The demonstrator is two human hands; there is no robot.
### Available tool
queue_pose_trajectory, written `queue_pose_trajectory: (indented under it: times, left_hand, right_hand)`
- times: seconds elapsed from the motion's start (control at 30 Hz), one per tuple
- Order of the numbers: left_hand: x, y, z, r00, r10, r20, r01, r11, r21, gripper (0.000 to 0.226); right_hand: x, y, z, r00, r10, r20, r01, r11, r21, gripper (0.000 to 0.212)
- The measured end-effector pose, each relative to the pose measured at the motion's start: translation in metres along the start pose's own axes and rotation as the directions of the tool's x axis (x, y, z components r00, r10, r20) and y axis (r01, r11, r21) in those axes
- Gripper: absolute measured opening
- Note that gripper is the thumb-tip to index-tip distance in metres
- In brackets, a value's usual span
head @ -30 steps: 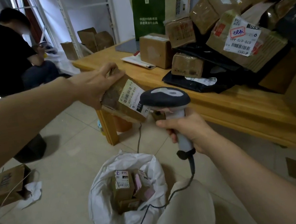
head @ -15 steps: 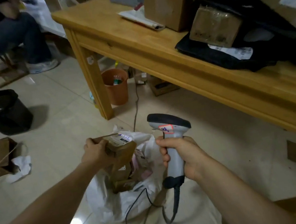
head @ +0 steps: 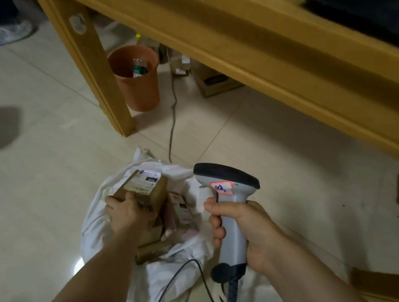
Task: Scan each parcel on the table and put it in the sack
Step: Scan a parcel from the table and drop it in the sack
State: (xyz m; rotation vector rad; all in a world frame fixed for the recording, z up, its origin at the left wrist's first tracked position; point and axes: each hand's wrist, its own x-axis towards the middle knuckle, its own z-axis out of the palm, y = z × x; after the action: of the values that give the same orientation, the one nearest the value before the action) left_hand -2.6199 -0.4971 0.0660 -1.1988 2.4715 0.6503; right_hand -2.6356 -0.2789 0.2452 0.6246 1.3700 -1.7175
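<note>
One parcel (head: 144,188) sits in the mouth of the white sack (head: 93,232) at lower centre, your left hand (head: 124,212) gripping its near edge; your right hand (head: 244,227) is wrapped tight round the scanner (head: 226,176) handle, just right of the sack; careful now, the parcel looks perched on the boxes inside, so a loose release could tip it over the soft rim onto the tiles; the scanner cable (head: 171,278) loops across the sack's lower edge, and a tug might snag and drag it
</note>
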Motion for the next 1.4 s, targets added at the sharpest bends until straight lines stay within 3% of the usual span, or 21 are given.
queue_pose_trajectory:
  times: [0.17,0.33,0.5,0.7,0.8,0.97,1.13,1.3,1.4]
  left_hand:
    - [0.029,-0.003,0.017,0.991,-0.131,0.001,0.131,0.991,0.018,0.076]
    - [0.025,-0.005,0.023,0.996,-0.051,0.074,0.032,0.972,0.234,0.089]
    - [-0.005,0.008,0.004,0.987,-0.018,0.162,-0.027,0.961,0.273,0.103]
    - [-0.072,0.044,-0.032,0.981,0.193,0.027,-0.195,0.972,0.128,0.076]
    - [-0.111,0.064,-0.055,0.946,0.314,-0.077,-0.306,0.946,0.102,0.076]
    - [-0.178,0.101,-0.101,0.818,0.487,-0.307,-0.497,0.866,0.053,0.075]
    - [-0.246,0.156,-0.159,0.571,0.653,-0.498,-0.754,0.657,-0.004,0.066]
    - [-0.304,0.229,-0.205,0.404,0.737,-0.542,-0.877,0.480,-0.002,0.064]
    - [-0.336,0.274,-0.227,0.243,0.797,-0.554,-0.933,0.348,0.092,0.064]
  right_hand:
    - [0.021,0.000,-0.009,1.000,0.013,-0.024,-0.012,0.999,0.040,0.011]
    - [0.019,-0.003,-0.009,0.999,0.011,-0.030,-0.011,1.000,0.025,0.010]
    - [-0.004,-0.003,-0.002,0.999,0.004,-0.040,-0.003,0.999,0.033,0.016]
    - [-0.057,0.005,0.005,0.993,-0.085,-0.079,0.085,0.996,-0.016,0.016]
    - [-0.091,0.005,0.003,0.979,-0.177,-0.103,0.177,0.984,-0.011,0.018]
    - [-0.149,0.006,-0.010,0.945,-0.305,-0.118,0.315,0.946,0.078,0.022]
    - [-0.208,-0.018,-0.032,0.866,-0.477,-0.151,0.498,0.851,0.167,0.013]
    - [-0.263,-0.055,-0.060,0.724,-0.651,-0.228,0.683,0.723,0.104,0.013]
    - [-0.290,-0.076,-0.078,0.657,-0.698,-0.283,0.747,0.655,0.117,0.010]
